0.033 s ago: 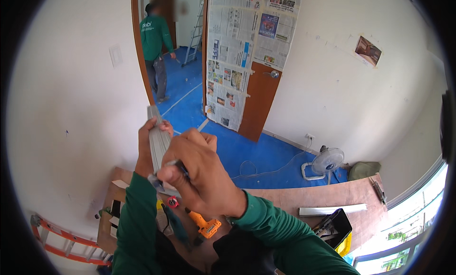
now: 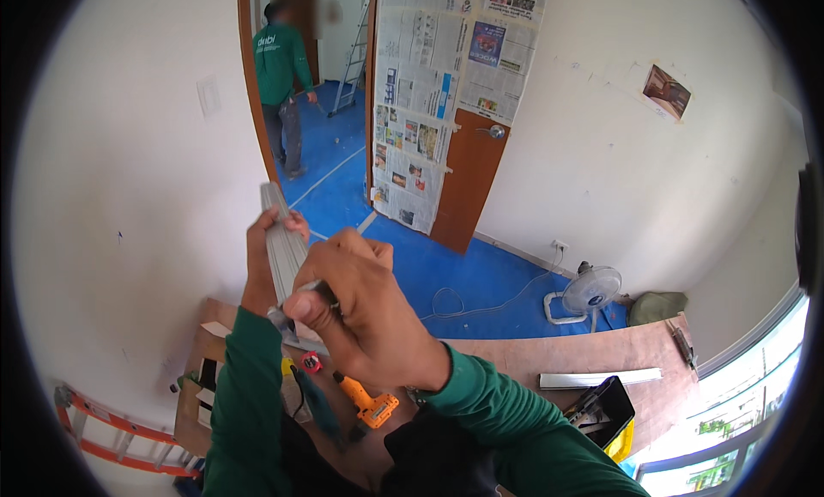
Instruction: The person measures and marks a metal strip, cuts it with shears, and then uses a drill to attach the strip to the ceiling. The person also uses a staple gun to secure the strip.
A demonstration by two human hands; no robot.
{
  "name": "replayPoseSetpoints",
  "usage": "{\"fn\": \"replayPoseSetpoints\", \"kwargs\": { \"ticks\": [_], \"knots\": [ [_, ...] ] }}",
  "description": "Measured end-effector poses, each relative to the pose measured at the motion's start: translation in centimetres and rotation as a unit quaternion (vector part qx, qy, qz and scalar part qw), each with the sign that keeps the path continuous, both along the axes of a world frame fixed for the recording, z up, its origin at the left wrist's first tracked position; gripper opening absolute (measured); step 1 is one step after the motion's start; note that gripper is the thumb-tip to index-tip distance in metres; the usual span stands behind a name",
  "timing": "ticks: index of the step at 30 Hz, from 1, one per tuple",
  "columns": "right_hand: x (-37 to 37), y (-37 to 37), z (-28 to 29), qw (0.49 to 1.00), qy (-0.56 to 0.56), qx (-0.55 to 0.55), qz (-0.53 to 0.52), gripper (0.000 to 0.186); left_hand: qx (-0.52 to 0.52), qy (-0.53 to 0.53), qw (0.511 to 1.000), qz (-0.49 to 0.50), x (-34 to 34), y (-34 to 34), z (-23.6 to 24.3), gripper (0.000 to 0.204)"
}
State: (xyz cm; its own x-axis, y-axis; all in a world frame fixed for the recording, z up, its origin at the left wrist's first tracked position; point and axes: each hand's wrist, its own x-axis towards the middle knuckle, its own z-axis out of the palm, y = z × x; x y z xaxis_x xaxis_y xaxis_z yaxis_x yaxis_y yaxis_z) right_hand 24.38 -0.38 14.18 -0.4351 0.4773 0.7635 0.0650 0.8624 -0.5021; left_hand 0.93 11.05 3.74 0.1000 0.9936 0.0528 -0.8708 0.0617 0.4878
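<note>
My left hand (image 2: 263, 239) is closed round a long pale grey ribbed strip (image 2: 279, 231) held up in front of me, pointing away toward the doorway. My right hand (image 2: 356, 317) is bent at the near end of that strip, its thumb pressed on a small metallic piece (image 2: 313, 293), whose shape is partly hidden. Below my hands on the wooden worktop (image 2: 506, 351) are a red tape measure (image 2: 312, 361), an orange power tool (image 2: 373, 404) and a dark teal tool (image 2: 318, 407).
A co-worker (image 2: 283, 85) stands beyond the doorway near a ladder (image 2: 348, 68). A newspaper-covered door (image 2: 412, 154) stands open over blue-covered floor. At right are a fan (image 2: 592, 287), a black-and-yellow toolbox (image 2: 601, 411) and a white strip (image 2: 601, 378); an orange ladder (image 2: 112, 420) is at lower left.
The far end of the grey strip and my left hand have risen slightly and shifted a little left. The co-worker's posture differs very slightly.
</note>
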Motion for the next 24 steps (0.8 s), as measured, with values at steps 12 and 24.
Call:
{"fn": "replayPoseSetpoints", "kwargs": {
  "ticks": [12, 24],
  "knots": [
    [1.0, 3.7, -3.6, 0.980, -0.138, -0.109, -0.093, 0.011, 0.139, 0.095, 0.971, 0.170, -2.1, 4.4, 8.3, 0.033],
    [0.6, 9.1, -9.1, 0.916, 0.036, -0.398, 0.039, 0.060, 0.360, 0.440, 0.746, 0.347, 3.9, -0.6, 16.2, 0.037]
  ]
}}
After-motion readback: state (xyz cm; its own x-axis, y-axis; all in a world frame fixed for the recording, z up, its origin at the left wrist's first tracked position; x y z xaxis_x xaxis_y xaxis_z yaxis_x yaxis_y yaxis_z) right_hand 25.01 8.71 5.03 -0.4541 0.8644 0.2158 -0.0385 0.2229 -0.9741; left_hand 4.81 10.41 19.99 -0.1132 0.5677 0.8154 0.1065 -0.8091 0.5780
